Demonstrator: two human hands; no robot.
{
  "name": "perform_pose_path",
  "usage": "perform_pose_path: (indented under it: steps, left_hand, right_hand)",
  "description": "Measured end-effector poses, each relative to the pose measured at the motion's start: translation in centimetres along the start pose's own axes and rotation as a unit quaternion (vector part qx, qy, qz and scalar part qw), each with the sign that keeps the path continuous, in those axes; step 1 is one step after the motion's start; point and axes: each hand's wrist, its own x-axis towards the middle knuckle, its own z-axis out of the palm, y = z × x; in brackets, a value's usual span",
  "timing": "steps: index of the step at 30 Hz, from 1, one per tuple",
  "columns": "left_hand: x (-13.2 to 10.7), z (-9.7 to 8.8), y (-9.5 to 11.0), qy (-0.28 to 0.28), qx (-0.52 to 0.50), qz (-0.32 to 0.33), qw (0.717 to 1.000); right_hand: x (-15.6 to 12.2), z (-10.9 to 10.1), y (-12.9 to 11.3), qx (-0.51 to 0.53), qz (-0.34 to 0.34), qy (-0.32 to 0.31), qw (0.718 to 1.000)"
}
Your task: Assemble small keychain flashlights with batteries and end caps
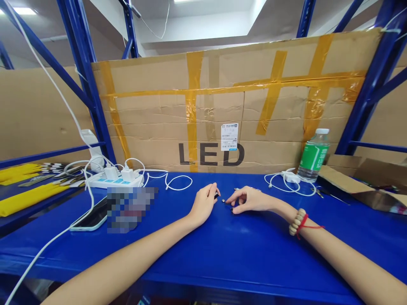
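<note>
My left hand (204, 205) is closed, its fingertips pinching a small dark piece (216, 195) that shows only in part. To its right, my right hand (249, 200) reaches in low over the blue shelf top (241, 254), index finger and thumb apart. A tiny shiny metal piece (223, 201) lies just off that index fingertip, in the gap between the hands. By the right thumb tip is a small dark spot (232, 209); whether it is a loose part or the nail, I cannot tell. A thin, slim object (237, 189) lies behind the right hand, mostly hidden.
A white power strip (116, 180) with plugs and cables, and a phone (90, 215), sit at the left. On the right stand a water bottle (314, 156), a coiled white cable (291, 178) and an open cardboard box (365, 184). A cardboard panel (152, 127) closes the back.
</note>
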Motion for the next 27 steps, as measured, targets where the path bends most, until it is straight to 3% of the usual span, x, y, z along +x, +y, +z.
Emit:
perform_pose_path:
  steps: [6, 10, 20, 24, 27]
  left_hand:
    - [0.3, -0.4, 0.0, 0.024, -0.008, 0.003, 1.0]
    - [0.2, -0.5, 0.0, -0.03, -0.067, -0.023, 0.997]
    - [0.6, -0.3, -0.6, -0.109, -0.16, -0.041, 0.98]
    - [1.2, 0.0, -0.8, -0.114, -0.156, -0.071, 0.979]
    - [1.6, 0.0, -0.9, -0.109, -0.147, -0.049, 0.982]
  right_hand:
    - [0.3, 1.8, -0.6, -0.121, -0.031, 0.101, 0.987]
    - [0.2, 2.7, -0.9, -0.186, -0.031, 0.154, 0.97]
    - [1.2, 3.1, -0.6, -0.126, -0.009, 0.203, 0.971]
    - [1.5, 3.1, -0.3, -0.127, 0.014, 0.198, 0.972]
    - [1.4, 3.2, -0.2, -0.131, 0.007, 0.197, 0.972]
